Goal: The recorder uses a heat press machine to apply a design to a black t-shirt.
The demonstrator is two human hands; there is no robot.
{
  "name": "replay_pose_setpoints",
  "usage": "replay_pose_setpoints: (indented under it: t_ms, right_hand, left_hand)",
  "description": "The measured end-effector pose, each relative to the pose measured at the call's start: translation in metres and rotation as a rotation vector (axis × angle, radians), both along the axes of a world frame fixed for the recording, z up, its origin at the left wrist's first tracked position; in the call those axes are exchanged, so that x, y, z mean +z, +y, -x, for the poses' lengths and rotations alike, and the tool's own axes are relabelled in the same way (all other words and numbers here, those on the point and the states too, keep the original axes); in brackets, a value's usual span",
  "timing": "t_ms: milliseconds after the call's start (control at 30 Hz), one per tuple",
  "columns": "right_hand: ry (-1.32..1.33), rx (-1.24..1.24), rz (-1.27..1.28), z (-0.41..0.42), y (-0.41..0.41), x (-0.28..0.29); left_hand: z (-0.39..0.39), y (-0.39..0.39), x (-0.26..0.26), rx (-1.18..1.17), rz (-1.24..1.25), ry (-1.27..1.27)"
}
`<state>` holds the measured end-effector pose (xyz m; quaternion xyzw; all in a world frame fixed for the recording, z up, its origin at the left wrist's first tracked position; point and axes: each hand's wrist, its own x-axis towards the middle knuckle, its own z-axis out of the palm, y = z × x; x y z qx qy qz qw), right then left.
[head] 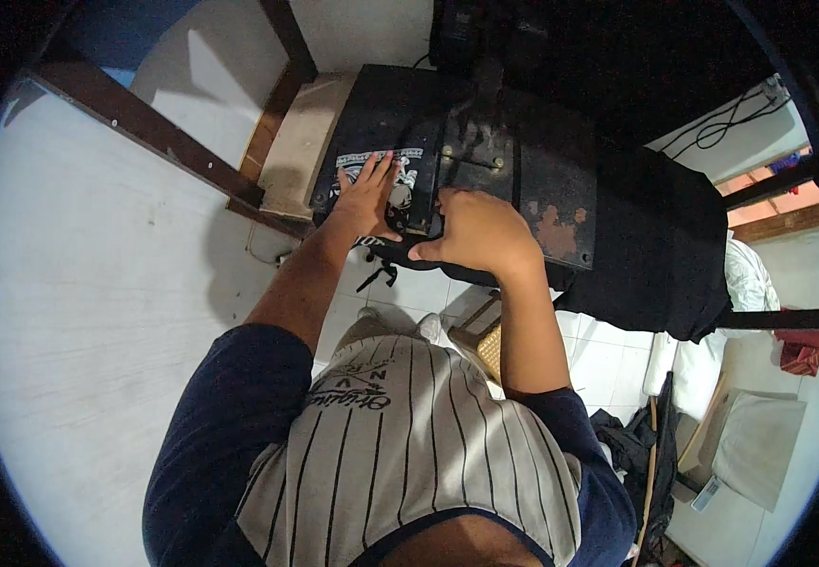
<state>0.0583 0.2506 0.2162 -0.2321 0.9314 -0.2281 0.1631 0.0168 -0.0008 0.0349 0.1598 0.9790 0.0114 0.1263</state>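
Observation:
My left hand (368, 198) lies palm down with its fingers spread on a dark cloth bearing a white print (403, 186). This cloth rests on the black worktop of a machine (547, 163). Just right of it, my right hand (476, 227) curls over the front edge of the worktop, its thumb towards the left and its fingertips partly hidden; black fabric runs beneath that thumb. Behind the right hand is a dark metal plate with two bolts (473, 159). Part of the printed cloth hangs over the front edge.
Black fabric (657, 241) drapes to the right of the worktop. A brown wooden beam (147, 135) crosses the left side, beside a pale panel. Below the worktop stands a stool with a woven seat (491, 351). Dark cloth (647, 453) and a cushion (756, 446) lie at the lower right.

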Motion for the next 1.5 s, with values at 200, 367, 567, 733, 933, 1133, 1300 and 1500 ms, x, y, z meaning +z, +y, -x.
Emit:
replay_pose_setpoints:
  t_ms: [200, 367, 567, 733, 933, 1133, 1300, 1500]
  right_hand:
    - [0.125, -0.033, -0.020, -0.006, -0.007, 0.007]
    - [0.444, -0.113, -0.039, -0.015, -0.015, -0.005]
    - [0.684, -0.291, -0.197, -0.028, -0.028, -0.009]
    - [0.485, -0.294, -0.253, -0.030, -0.028, -0.005]
    - [0.193, -0.270, -0.435, -0.015, -0.031, 0.004]
    - [0.036, -0.343, -0.520, -0.012, -0.039, 0.004]
    - [-0.049, -0.423, -0.633, -0.008, -0.046, 0.005]
    - [0.003, -0.464, -0.664, -0.010, -0.042, -0.003]
  left_hand:
    - [0.016, -0.007, -0.012, -0.158, -0.038, 0.202]
    - [0.011, -0.004, -0.001, -0.091, 0.115, 0.078]
    - [0.007, -0.015, -0.011, -0.110, -0.004, 0.112]
    - [0.006, -0.012, -0.011, -0.131, -0.060, 0.126]
    - [0.011, -0.013, -0.014, -0.122, -0.027, 0.155]
    - [0.008, -0.017, -0.009, -0.102, -0.056, 0.119]
    - [0.006, -0.022, -0.012, -0.127, -0.080, 0.137]
    - [0.003, -0.021, -0.010, -0.119, -0.074, 0.146]
